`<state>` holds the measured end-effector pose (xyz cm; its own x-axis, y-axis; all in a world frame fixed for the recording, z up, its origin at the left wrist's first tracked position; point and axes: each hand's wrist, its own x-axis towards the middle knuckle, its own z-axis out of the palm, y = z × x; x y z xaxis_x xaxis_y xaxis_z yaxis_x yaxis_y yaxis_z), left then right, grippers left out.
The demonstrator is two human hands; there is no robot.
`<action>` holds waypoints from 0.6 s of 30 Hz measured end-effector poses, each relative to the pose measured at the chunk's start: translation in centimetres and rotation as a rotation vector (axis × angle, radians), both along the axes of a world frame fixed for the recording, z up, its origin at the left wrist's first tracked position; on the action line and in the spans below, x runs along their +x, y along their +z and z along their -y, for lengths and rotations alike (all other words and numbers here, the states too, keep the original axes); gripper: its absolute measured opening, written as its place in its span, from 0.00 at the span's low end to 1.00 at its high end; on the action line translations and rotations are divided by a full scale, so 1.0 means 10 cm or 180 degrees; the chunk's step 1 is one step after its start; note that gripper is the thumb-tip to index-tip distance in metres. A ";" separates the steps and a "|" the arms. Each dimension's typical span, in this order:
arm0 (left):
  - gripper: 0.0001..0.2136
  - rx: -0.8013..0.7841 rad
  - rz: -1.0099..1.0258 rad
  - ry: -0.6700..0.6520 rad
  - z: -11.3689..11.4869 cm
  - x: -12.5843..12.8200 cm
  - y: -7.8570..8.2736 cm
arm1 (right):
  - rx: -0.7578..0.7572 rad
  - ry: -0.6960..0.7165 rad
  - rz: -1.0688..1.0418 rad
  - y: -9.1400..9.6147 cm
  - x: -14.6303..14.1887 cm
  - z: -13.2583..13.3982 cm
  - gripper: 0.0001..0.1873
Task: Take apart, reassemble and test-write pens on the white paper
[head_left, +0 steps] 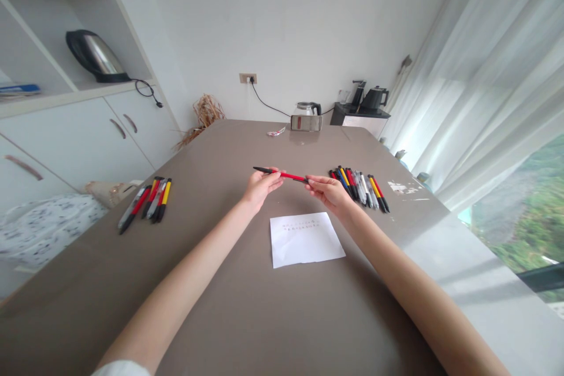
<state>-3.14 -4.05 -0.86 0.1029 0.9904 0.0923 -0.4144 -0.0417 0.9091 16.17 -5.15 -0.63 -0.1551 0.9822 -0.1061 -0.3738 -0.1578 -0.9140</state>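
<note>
A red pen (pixel 291 176) with black ends is held level above the table, spanning both hands. My left hand (pixel 261 186) pinches it near the left, where a black end sticks out beyond the fingers. At the other end, the fingers of my right hand (pixel 326 189) are closed on the pen by its dark clip. Below the hands lies a white sheet of paper (pixel 306 244) with lines of handwriting too small to read. Close to my right hand is a row of several pens (pixel 359 188) in red, yellow, blue, white and grey.
Another group of pens (pixel 147 200) lies on the left of the brown table (pixel 220 305). Toward the far edge stand a glass kettle (pixel 304 108) and a phone-like rectangular object (pixel 306 123), with a small patterned item (pixel 276 132) nearby. White curtains (pixel 476 70) hang at the right.
</note>
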 end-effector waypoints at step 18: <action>0.09 0.0362 -0.0092 -0.0127 0.05 0.01 0.02 | -0.0032 0.0120 -0.0005 0.01 0.02 0.00 0.09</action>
<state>-3.05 -4.54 -0.63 0.1463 0.9688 0.2003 -0.3916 -0.1292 0.9110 16.37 -5.13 -0.55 -0.1922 0.9745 -0.1156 -0.3687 -0.1809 -0.9118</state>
